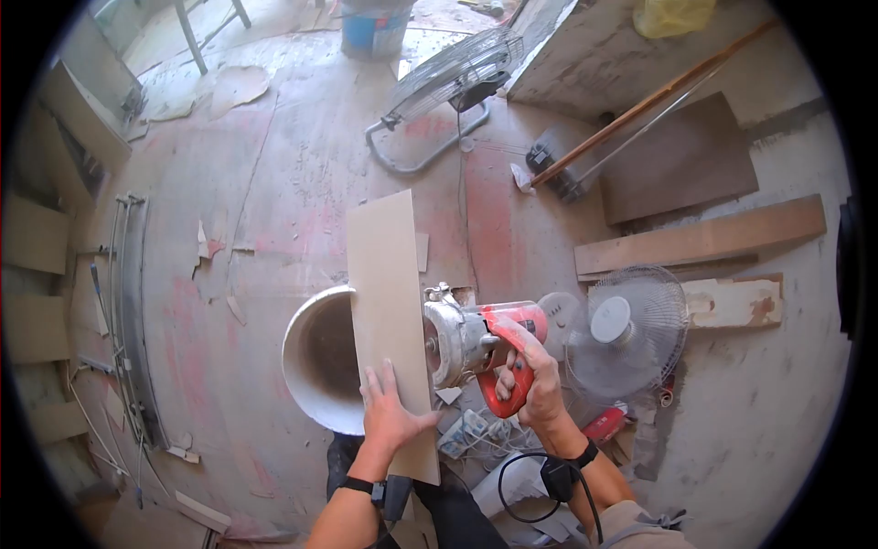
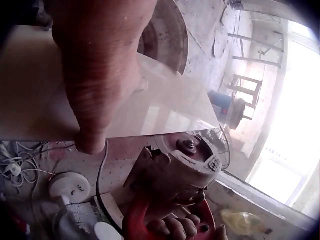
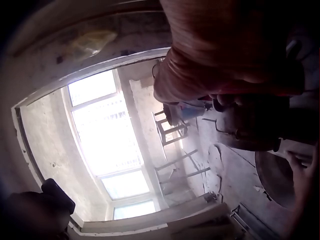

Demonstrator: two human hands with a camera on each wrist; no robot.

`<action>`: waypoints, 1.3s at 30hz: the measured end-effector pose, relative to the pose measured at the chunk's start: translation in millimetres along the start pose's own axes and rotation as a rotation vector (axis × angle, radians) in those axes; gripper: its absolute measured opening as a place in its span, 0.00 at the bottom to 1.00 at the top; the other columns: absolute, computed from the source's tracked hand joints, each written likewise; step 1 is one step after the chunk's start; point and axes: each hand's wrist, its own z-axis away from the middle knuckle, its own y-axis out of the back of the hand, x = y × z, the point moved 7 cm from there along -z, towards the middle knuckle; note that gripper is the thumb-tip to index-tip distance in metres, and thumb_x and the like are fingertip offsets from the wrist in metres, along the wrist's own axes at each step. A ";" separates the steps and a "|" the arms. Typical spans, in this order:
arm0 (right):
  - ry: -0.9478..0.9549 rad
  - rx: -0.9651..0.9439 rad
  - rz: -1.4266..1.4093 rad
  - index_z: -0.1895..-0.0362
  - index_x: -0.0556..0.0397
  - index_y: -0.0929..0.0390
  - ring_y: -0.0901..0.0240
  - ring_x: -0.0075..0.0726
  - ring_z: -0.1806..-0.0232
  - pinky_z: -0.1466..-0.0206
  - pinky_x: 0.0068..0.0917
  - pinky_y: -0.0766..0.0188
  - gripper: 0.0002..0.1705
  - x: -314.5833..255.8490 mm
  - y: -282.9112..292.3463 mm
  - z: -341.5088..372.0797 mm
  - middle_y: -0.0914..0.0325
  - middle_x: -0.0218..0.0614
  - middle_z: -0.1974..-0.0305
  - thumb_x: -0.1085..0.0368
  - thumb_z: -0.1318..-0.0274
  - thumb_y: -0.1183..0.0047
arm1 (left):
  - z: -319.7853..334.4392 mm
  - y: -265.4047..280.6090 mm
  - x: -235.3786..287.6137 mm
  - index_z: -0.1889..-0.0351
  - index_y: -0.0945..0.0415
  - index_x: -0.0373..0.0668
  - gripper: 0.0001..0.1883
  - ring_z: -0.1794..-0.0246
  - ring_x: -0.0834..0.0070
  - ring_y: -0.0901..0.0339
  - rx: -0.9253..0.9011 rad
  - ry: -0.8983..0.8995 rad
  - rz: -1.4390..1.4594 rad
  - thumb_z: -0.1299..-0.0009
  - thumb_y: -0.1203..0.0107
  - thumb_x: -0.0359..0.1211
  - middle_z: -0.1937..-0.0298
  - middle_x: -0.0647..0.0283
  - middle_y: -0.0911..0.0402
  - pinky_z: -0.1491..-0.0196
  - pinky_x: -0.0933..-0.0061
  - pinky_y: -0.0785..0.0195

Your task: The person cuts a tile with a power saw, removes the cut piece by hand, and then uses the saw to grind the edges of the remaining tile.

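A long beige tile strip (image 1: 384, 265) lies across the rim of a round white bucket (image 1: 300, 403). My left hand (image 1: 389, 414) presses on its near half, fingers spread, thumb reaching over the right edge. My right hand (image 1: 541, 389) grips the red handle of a handheld tile saw (image 1: 450, 346), just right of the tile. The left wrist view shows the saw's blade nut (image 2: 189, 145) close by the tile's edge, with right-hand fingers (image 2: 175, 227) curled through the handle. In the right wrist view the saw (image 3: 250, 120) is dark and partly hidden behind the hand.
A caged fan (image 1: 631, 329) stands right of the saw, with a power strip (image 1: 464, 433) and tangled cords below. Another fan (image 1: 457, 78) lies tilted further ahead. Metal rails (image 1: 137, 320) lie at left. Wooden boards (image 1: 704, 238) and tile scraps lie on the dusty floor.
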 end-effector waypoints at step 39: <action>0.195 -0.025 0.071 0.40 0.55 0.25 0.37 0.19 0.79 0.82 0.20 0.38 0.26 -51.3 -58.6 -84.1 0.36 0.25 0.67 0.50 0.33 0.54 | 1.9 -3.0 -6.3 0.19 0.62 0.44 0.71 0.22 0.29 0.61 -0.087 0.068 -0.026 0.54 0.28 0.60 0.21 0.32 0.63 0.25 0.46 0.50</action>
